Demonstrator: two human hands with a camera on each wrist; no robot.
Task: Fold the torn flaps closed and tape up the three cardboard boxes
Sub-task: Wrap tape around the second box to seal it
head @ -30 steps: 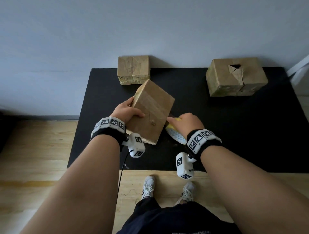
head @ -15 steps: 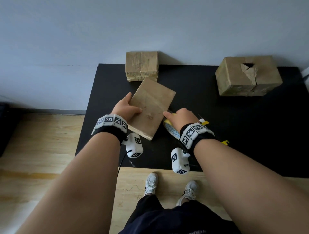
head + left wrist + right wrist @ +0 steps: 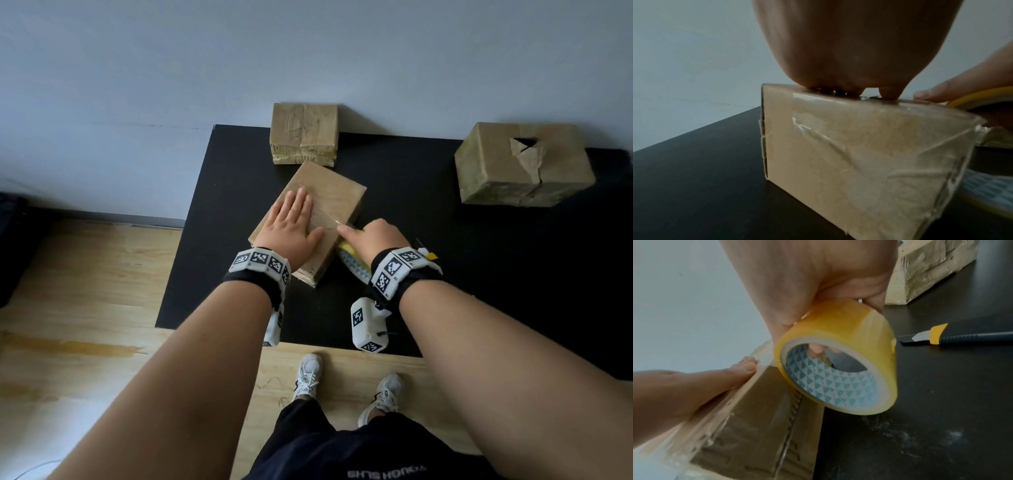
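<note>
desk (image 3: 445, 274), black top, carries everything. biggest box (image 3: 524, 164) sits at the far right corner, torn flap on top gaping open, untouched. second box (image 3: 303, 133) at the far edge, left of middle, against the wall, looks taped already. middle box (image 3: 325, 205) is near the front left part of the desk, just in front of that one.

change: a second ago the middle box was tipped up on edge in the left hand's grip; now it lies flat and the left hand (image 3: 294, 226) is spread palm-down on its top, fingers straight, pressing. clear tape wraps over the top edge and down the near side, wrinkled. my read: strip is laid, now being smoothed down, cut comes next.

right hand (image 3: 373, 236) is curled around the tape roll (image 3: 836, 356) at the box's right edge, forefinger stretched onto the top; roll looks joined to the strip.

knife (image 3: 953, 337), yellow-banded, lies on the desk right of the roll, within reach, blade extension unclear.

obstacles: nothing between hands and knife. risk is wrinkles lifting, or the pull on the roll dragging the box. torn box left to do.
</note>
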